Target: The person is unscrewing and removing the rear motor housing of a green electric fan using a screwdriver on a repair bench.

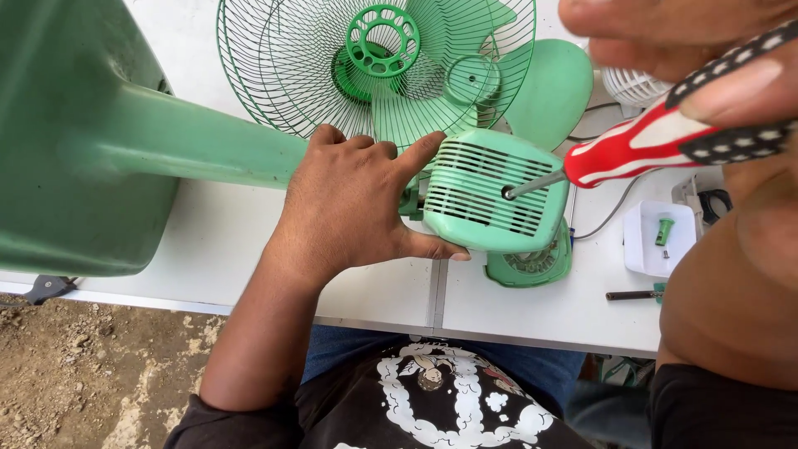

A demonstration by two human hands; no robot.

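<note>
Right hand (706,75), nearest, pinched a red screwdriver (657,141) whose tip sat in the green motor cover (490,199) on the white table (249,249), left hand (357,208) fingers spread bracing it; a slanted shaft risked slipping off the screw.

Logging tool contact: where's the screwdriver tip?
Head view, right of centre: the screwdriver tip sits in the motor housing rear hole, beside the left hand.
</note>
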